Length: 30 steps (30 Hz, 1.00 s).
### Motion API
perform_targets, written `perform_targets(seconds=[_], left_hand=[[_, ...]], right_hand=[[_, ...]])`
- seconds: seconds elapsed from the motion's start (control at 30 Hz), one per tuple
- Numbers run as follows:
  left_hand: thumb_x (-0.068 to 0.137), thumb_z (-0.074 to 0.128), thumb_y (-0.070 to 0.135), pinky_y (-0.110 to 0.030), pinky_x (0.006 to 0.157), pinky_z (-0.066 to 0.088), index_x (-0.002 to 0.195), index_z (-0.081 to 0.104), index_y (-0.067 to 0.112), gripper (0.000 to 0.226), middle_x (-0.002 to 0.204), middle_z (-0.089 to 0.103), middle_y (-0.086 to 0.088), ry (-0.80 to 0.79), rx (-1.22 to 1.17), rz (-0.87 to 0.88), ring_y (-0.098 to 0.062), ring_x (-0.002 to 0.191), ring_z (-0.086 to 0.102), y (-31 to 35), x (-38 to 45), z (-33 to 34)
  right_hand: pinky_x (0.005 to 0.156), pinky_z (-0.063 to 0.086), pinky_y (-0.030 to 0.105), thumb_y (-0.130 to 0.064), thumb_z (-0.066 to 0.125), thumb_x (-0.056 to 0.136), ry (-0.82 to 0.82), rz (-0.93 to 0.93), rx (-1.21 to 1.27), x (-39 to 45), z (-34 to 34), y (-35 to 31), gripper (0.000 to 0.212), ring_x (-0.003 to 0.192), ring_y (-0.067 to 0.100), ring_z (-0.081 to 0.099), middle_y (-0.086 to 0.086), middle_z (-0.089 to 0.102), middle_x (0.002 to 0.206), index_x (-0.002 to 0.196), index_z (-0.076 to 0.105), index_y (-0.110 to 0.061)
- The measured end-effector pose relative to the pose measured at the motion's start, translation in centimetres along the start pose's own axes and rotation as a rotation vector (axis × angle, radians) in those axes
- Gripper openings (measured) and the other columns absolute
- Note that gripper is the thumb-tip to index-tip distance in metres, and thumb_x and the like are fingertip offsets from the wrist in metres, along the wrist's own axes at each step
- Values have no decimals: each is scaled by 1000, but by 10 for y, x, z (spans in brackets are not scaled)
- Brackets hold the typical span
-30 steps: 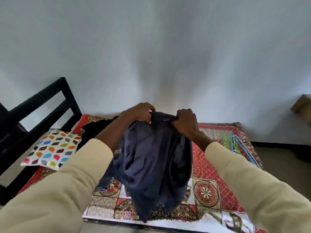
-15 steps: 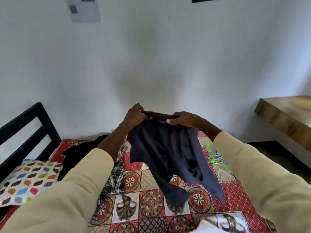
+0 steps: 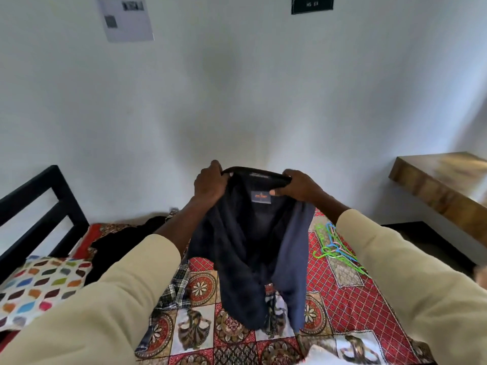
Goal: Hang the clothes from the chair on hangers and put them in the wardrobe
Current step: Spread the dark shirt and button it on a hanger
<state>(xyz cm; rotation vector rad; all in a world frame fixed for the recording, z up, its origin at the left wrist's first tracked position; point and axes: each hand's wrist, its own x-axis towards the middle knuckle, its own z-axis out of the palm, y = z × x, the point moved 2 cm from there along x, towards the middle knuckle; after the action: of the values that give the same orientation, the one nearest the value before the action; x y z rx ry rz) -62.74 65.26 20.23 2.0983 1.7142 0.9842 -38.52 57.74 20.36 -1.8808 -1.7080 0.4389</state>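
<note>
Both hands hold the collar of a dark blue shirt (image 3: 253, 248) in the middle of the frame. The left hand (image 3: 209, 184) has its fingers curled over one end of the collar. The right hand (image 3: 299, 185) pinches the other end, with the thumb pressed near the small label (image 3: 261, 196).

A moment ago the shirt was a scrunched lump bunched between the hands. Now the collar is pulled out straight, and the shirt hangs down open with the label showing. I think this means the shirt is the right way up and ready for a hanger to slide in at the neck.

The shirt looks soft and floppy. One side is darker and a bit fuzzy, and the other side is a smoother, lighter blue. Its bottom dangles over the bed cover (image 3: 337, 293), which has red squares and round flower shapes.

The hangers (image 3: 333, 246) lie in a pile on the bed at the right of the frame. They are thin and bendy looking, green, blue and pink.

More clothes (image 3: 126, 241) lie in a dark heap at the left, next to a pillow (image 3: 37, 285) with bright spots. A wooden shelf (image 3: 437, 185) sticks out at the right edge. No wardrobe shows.
</note>
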Motion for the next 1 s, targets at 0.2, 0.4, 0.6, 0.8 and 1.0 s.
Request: perform_targets(seconds=[0.2, 0.4, 0.6, 0.8, 1.0], left_hand=[[72, 77, 23, -32, 72, 46, 88, 58, 20, 25, 86, 64, -2, -167, -37, 151, -24, 82, 60, -3, 3, -20], [75, 69, 14, -29, 76, 44, 98, 66, 17, 24, 101, 66, -4, -465, 74, 166, -24, 97, 61, -3, -7, -18], [93, 53, 15, -35, 70, 41, 109, 51, 12, 16, 85, 57, -7, 48, 54, 74, -28, 77, 52, 4, -15, -29], [97, 50, 20, -37, 70, 41, 105, 53, 12, 12, 88, 64, -16, 82, 182, 185, -37, 81, 58, 13, -9, -41], [93, 55, 16, -41, 82, 44, 107, 59, 6, 18, 110, 59, -13, 141, 296, 120, -35, 102, 58, 4, -9, -43]], right_hand=[[55, 28, 28, -23, 78, 80, -256, -29, -57, -2, -2, 15, 34, 69, 16, 46, -2, 48, 66, 64, 49, -17], [77, 39, 29, -14, 51, 94, 304, -75, -37, -10, 10, 27, 21, 97, 31, 58, 11, 55, 107, 102, 70, -12], [82, 38, 27, -16, 62, 91, 289, 11, 205, -13, 25, 23, 39, 101, 27, 56, 15, 62, 109, 128, 52, -8], [63, 30, 29, -14, 74, 82, -53, -30, -13, -15, 35, 24, 19, 81, 21, 51, 2, 54, 78, 76, 57, -12], [71, 41, 40, -15, 44, 97, 228, -46, -99, -28, 24, 23, 11, 87, 40, 58, 17, 61, 95, 106, 40, -9]])
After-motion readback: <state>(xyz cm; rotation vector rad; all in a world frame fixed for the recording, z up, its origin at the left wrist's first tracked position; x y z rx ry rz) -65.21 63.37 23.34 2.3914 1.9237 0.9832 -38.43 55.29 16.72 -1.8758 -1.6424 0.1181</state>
